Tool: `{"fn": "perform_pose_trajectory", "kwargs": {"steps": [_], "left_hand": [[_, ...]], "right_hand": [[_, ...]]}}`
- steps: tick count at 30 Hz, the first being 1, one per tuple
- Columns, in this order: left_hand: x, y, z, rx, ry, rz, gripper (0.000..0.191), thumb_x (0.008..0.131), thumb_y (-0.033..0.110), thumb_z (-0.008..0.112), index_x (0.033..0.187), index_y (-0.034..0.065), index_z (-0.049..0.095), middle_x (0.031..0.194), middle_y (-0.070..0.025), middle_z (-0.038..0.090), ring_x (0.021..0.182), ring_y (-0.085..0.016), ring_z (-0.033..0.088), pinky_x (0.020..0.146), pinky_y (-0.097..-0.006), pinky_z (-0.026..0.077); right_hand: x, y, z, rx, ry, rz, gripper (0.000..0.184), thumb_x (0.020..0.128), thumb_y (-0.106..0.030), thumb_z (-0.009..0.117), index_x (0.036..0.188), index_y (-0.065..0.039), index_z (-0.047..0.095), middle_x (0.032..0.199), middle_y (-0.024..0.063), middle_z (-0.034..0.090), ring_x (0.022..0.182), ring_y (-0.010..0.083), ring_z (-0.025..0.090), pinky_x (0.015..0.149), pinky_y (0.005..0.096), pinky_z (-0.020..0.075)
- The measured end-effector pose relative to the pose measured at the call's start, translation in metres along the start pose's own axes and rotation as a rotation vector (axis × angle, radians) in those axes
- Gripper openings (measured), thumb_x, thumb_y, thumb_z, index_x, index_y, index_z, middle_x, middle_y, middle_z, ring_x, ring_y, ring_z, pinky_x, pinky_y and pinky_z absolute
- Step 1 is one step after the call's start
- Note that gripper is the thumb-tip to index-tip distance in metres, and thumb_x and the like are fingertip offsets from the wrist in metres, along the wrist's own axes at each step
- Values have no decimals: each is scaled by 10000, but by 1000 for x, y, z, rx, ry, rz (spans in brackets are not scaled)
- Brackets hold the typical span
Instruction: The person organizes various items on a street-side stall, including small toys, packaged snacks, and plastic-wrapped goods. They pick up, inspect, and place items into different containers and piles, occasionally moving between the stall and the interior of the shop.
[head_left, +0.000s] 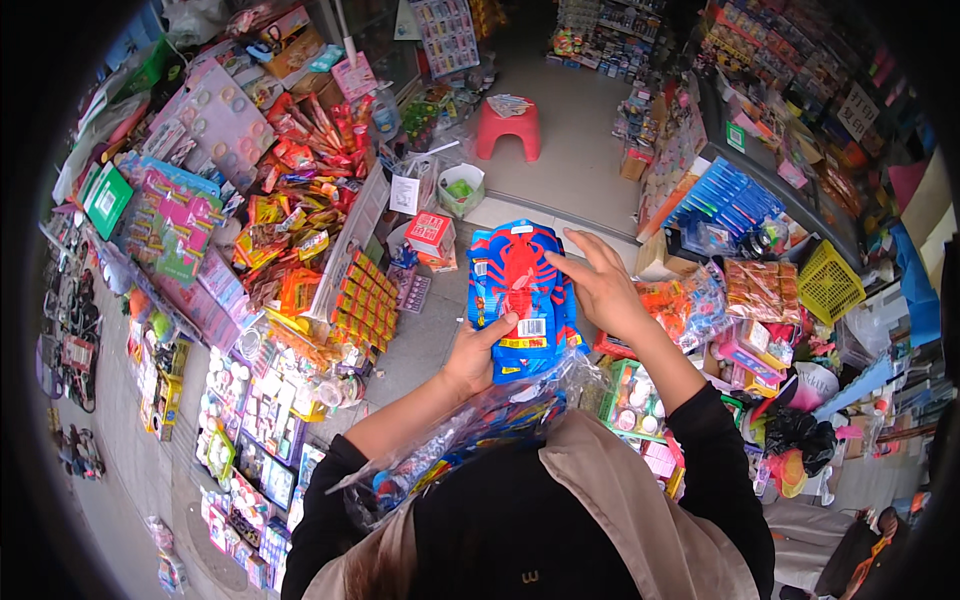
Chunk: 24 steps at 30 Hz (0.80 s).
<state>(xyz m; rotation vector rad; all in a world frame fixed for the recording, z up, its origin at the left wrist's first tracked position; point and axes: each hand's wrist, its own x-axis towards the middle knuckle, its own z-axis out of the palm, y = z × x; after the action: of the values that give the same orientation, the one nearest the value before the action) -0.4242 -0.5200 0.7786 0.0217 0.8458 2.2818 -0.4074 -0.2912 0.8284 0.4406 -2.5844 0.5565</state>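
A stack of blue and red printed packets (523, 277) is in front of me, with a spider design on the top one. My left hand (480, 349) grips the stack at its lower left, thumb on top. My right hand (604, 281) is at the stack's upper right edge with its fingers spread; whether the fingertips touch the packets, I cannot tell. Below the stack, a clear plastic bag (480, 442) with more colourful packets inside lies against my body and forearm.
Snack packets (292, 225) fill a display at left. A red plastic stool (508, 131) stands in the doorway ahead. On the right are a yellow basket (831, 281), a counter with blue pens (724, 199) and a green tray of small jars (637, 397).
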Motion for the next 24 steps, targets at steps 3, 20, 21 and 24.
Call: {"fn": "perform_pose_trajectory", "kwargs": {"steps": [3, 20, 21, 24], "left_hand": [[-19, 37, -31, 57, 172, 190, 467, 869, 53, 721, 1295, 61, 530, 1219, -118, 648, 1060, -259, 661, 916, -443, 557], [-99, 147, -131, 385, 149, 507, 565, 845, -18, 636, 1364, 42, 421, 1183, -76, 590, 1062, -173, 599, 905, -329, 512], [-100, 148, -130, 281, 125, 510, 565, 847, -18, 634, 1368, 40, 420, 1197, -81, 590, 1066, -175, 600, 910, -332, 512], [-95, 146, -126, 121, 101, 504, 546, 866, -19, 625, 1371, 37, 423, 1250, -92, 592, 1080, -177, 602, 928, -342, 511]], "right_hand": [[28, -46, 36, 346, 102, 243, 426, 877, -93, 649, 1297, -81, 583, 1389, 192, 491, 1283, 383, 479, 1041, 432, 427], [116, -230, 171, 929, -3, 361, 924, 757, -378, 818, 1453, 8, 348, 1361, 242, 502, 1274, 340, 499, 1071, 426, 391], [116, -231, 171, 1010, -27, 404, 900, 769, -359, 812, 1455, -1, 352, 1355, 230, 513, 1264, 317, 512, 1065, 414, 396], [112, -224, 170, 958, -16, 341, 703, 883, -257, 686, 1446, 18, 369, 1320, 140, 560, 1220, 204, 532, 1041, 355, 420]]}}
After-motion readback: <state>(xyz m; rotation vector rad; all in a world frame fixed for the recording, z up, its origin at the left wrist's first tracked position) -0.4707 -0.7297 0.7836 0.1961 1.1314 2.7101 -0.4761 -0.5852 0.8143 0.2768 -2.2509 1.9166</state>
